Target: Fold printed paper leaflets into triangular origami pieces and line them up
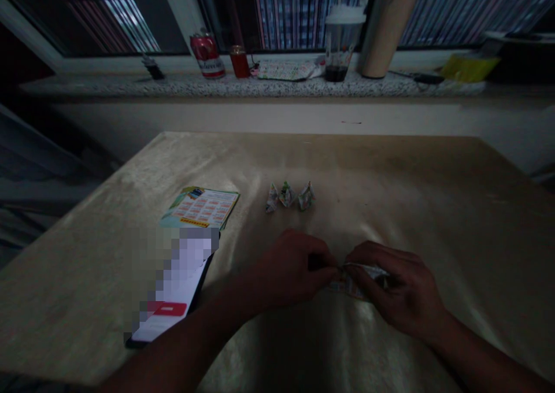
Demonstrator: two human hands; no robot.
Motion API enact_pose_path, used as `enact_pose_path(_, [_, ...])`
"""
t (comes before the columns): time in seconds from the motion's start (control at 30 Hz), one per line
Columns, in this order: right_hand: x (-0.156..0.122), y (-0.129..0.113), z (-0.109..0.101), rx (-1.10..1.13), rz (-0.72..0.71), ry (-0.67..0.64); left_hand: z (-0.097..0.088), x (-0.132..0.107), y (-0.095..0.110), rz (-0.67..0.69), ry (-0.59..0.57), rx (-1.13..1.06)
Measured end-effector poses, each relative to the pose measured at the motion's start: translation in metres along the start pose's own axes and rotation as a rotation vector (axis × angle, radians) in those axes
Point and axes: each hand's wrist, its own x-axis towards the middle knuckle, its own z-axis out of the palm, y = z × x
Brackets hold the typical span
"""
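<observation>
My left hand (291,269) and my right hand (396,292) meet low over the table (433,208). Both pinch a small printed paper piece (362,280), partly folded and mostly hidden under my fingers. Three finished folded paper shapes (289,196) stand in a short row just beyond my hands. A printed leaflet (202,208) lies to the left of them. A phone (173,292) with a lit screen rests beside my left forearm, overlapping the leaflet's near edge.
A stone windowsill (130,85) runs behind the table. On it stand a red can (207,55), a small red jar (239,61), a plastic cup with a lid (342,43), a thick tan cylinder (388,26), more printed paper (286,69) and a yellow packet (468,66).
</observation>
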Motion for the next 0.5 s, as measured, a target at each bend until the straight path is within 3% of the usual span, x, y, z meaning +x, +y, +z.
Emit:
enact_pose_path(0.3, [-0.0021, -0.0007, 0.0004, -0.062, 0.024, 0.104, 0.0014, -0.0089, 0.0005, -0.01, 0.105, -0.103])
enact_pose_path(0.5, [0.0051, 0.0014, -0.0008, -0.009, 0.268, 0.123, 0.0077, -0.0029, -0.0023, -0.004, 0.081, -0.15])
